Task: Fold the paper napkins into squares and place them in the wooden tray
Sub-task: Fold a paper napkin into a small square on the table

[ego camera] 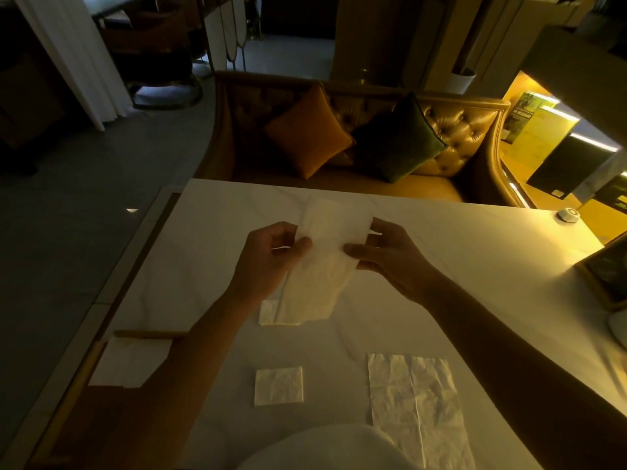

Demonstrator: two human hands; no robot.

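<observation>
**Inventory: bench, one view**

1. L hand [268, 262]: fingers curled behind the held napkin [325, 262], thumb on its front. Pinches its L edge approx. mid-length.
2. R hand [390, 256]: thumb and fingers pinch the same napkin's R edge, opposite the L fingers. Index tip is up by the top R corner.
3. Held napkin: white paper, a long narrow strip, lifted off the bench [475, 252] between both sets of fingers. Top end reaches beyond the fingertips. Lower end hangs tilted below them, toward the person.
4. Small napkin piece [268, 312]: flat on bench, below L fingers, partly hidden behind the strip's lower end.
5. Folded square napkin [278, 386]: flat on bench, well below the fingers, between the two forearms.
6. Unfolded napkin [417, 401]: flat, creased, larger. Well below R fingers, R of the square, near R forearm.
7. Wooden tray [149, 333]: below and L of L fingers, at bench's L edge, partly hidden by L forearm. White napkins [132, 362] lie in it; qty cannot be told.
8. Round white object [568, 215]: on bench, far R of R fingers.
9. Sofa [458, 130]: beyond the fingers, past the bench. It carries an orange cushion [308, 130] and a green cushion [397, 137].
</observation>
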